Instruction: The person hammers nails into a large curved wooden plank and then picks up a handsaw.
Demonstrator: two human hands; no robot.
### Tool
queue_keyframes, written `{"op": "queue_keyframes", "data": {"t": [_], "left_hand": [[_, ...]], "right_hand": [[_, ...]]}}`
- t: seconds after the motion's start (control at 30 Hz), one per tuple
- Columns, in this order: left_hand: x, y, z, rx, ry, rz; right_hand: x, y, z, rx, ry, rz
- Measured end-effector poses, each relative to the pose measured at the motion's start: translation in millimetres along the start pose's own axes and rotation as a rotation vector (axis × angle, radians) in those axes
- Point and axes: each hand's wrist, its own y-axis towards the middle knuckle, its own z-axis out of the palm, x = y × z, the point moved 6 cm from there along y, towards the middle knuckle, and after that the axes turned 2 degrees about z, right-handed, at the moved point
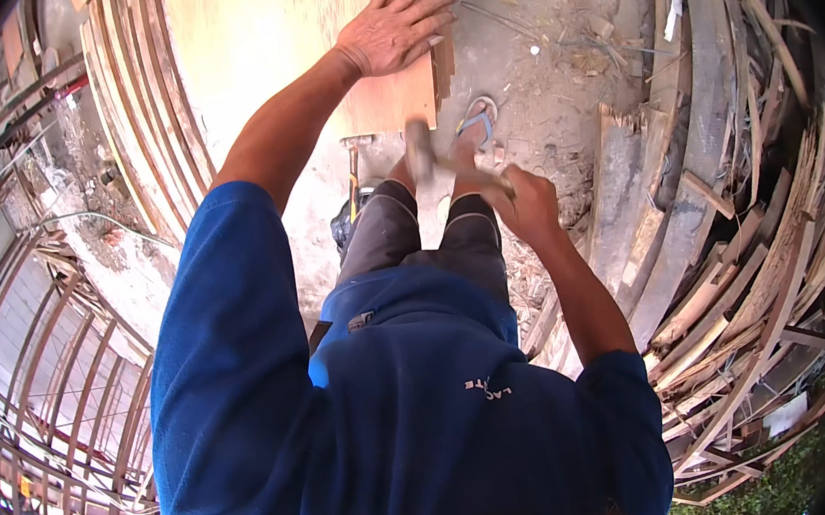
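Note:
My left hand point(399, 30) lies flat, fingers stretched out, on the right edge of a light plywood panel point(256, 63), with fingertips reaching over the darker wooden strip point(440, 28) along that edge. Closed round a wooden handle, my right hand point(531, 207) grips a hammer point(419, 152), slightly blurred. The hammer's head hangs just below the panel's near corner, in front of my legs, and looks apart from the panel. A second hammer point(353, 171) with an orange and black handle is near my left leg, its head close to the panel's near edge.
Long wooden strips point(147, 104) lie left of the panel. At right are grey boards point(632, 174) and a large heap of scrap wood point(766, 271). A sandalled foot point(482, 121) stands on the dusty, littered floor point(554, 72) near the panel. Wooden framework point(55, 396) fills the lower left.

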Motion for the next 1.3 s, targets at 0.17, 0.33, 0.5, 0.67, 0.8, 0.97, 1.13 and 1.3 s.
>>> {"op": "queue_keyframes", "data": {"t": [0.17,0.33,0.5,0.67,0.8,0.97,1.13,1.3], "left_hand": [[8.4,9.4,-6.9,-0.12,0.012,-0.136],[30.0,5.1,-12.5,-0.289,-0.017,-0.42],[19.3,-19.0,-26.8,-0.483,-0.087,-0.66],[-65.6,-86.9,-46.0,-0.608,-0.208,-0.765],[-160.9,-189.7,-31.9,-0.488,-0.52,-0.982],[-288.1,-353.7,-12.7,-0.209,-0.456,-1.332],[-342.4,-436.9,37.7,0.24,-0.669,-1.767],[-354.4,-440.1,54.7,-0.128,-0.844,-1.872]], "right_hand": [[-32.7,15.7,17.3,0.091,-0.116,0.261],[-26.9,14.1,10.8,0.111,-0.144,0.246],[-16.6,12.7,5.8,0.248,-0.062,0.416],[-27.8,-15.9,-3.7,0.234,0.067,0.377],[-49.0,-43.3,-15.9,0.21,-0.07,0.285],[-64.3,-60.7,-36.3,0.244,-0.074,0.333],[-28.8,-24.9,-73.7,0.12,-0.107,0.257],[47.9,20.2,-77.2,0.057,-0.051,0.083]]}}
